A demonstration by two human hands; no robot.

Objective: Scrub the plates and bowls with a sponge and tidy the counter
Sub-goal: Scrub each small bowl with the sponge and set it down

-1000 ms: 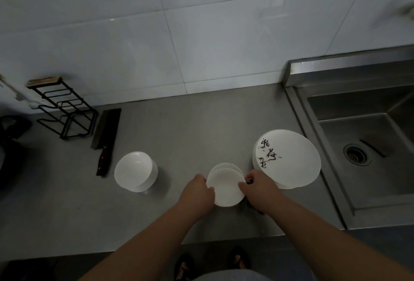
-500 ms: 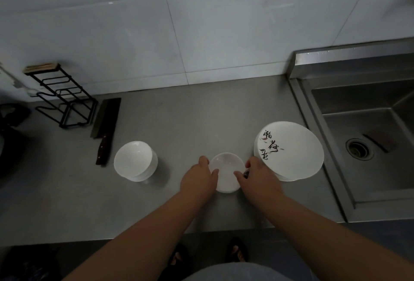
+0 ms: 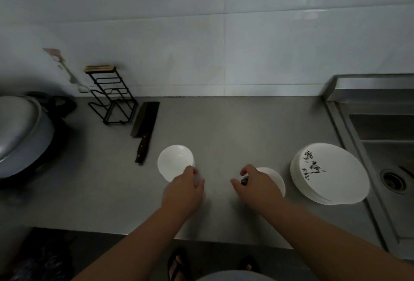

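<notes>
A stack of white bowls (image 3: pixel 174 160) stands left of centre on the steel counter (image 3: pixel 224 128). My left hand (image 3: pixel 183 188) is at its near rim, thumb on the rim and fingers curled against the outer wall. A smaller white bowl (image 3: pixel 274 180) sits to the right, mostly hidden under my right hand (image 3: pixel 257 187). The curled right fingers pinch a small dark object (image 3: pixel 244 181) that is too small to identify. A stack of white plates (image 3: pixel 336 182) with black brush writing lies further right.
A steel sink (image 3: pixel 385 146) with a drain (image 3: pixel 393 181) borders the plates on the right. A cleaver (image 3: pixel 145 128) and a black wire rack (image 3: pixel 112 99) lie at the back left. A lidded grey pot (image 3: pixel 20 132) stands at far left. The counter's front edge is close below my forearms.
Both hands let go of the small bowl they held together. My left hand moved left to the bowl stack. My right hand stays over the small bowl. The view swung left.
</notes>
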